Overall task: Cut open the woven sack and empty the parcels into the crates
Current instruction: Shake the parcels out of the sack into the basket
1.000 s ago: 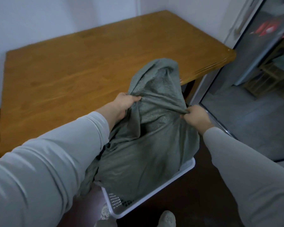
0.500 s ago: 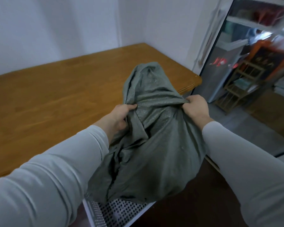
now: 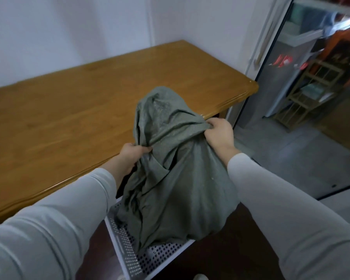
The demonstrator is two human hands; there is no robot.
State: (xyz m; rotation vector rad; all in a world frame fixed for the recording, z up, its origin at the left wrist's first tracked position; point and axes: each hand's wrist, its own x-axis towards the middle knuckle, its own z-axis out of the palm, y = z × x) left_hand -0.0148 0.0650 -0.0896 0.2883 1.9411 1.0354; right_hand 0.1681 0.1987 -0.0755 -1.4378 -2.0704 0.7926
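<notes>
Both hands, left (image 3: 132,153) and right (image 3: 219,133), clamp the upright sack (image 3: 176,178), mouth seemingly down over the crate (image 3: 150,257).

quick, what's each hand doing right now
Left hand: closed, gripping the woven sack.
Right hand: closed, gripping the sack's other side.

The wooden table (image 3: 69,110) fills the left and centre of the frame with a bare top, open to a reaching hand. Lower centre, the green sack (image 3: 176,178) hangs over the white perforated crate (image 3: 129,257) and covers most of its opening. At right, a glass door (image 3: 303,110) closes off that side.
</notes>
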